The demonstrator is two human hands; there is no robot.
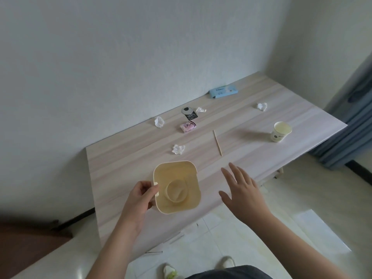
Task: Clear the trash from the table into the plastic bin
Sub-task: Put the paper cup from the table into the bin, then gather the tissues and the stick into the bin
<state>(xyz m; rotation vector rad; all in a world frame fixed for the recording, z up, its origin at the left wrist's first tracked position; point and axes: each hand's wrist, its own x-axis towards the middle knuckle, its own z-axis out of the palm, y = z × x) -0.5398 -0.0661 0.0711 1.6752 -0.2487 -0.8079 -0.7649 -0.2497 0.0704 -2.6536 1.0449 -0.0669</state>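
Left hand (141,195) grips the yellow bin (177,187) by its rim | a cup (176,190) lies inside the bin | right hand (244,191) spread flat, holding nothing, right of the bin | crumpled tissue (178,149) just beyond the bin

A blue curtain (356,117) hangs right; slippers (170,270) on tiled floor (302,198).

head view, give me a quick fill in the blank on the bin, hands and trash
1. The left hand grips the bin by its ____.
2. Inside the bin lies a paper ____.
3. The right hand holds ____.
4. The wooden stick lies between the nearest tissue and the upright ____.

Missing: rim; cup; nothing; cup
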